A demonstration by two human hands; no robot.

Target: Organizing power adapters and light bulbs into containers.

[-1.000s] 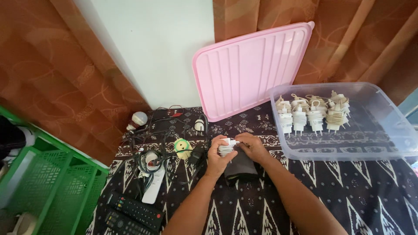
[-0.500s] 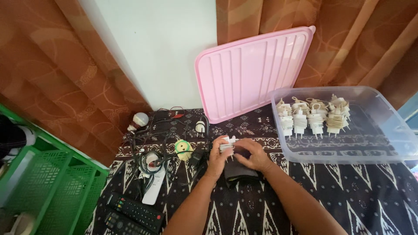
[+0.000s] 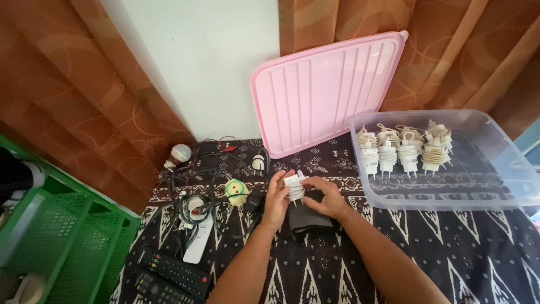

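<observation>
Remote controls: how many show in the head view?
2. Both lie at the lower left of the patterned cloth: one black remote beside the white power strip, and a second black remote just below it, cut off by the frame's edge.

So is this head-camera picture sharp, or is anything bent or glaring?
Head view: even soft daylight, no hard shadows; both hands and the white charger look fairly sharp; wide-lens bending curves the curtains at the edges; mild glare on the clear plastic bin.
</observation>
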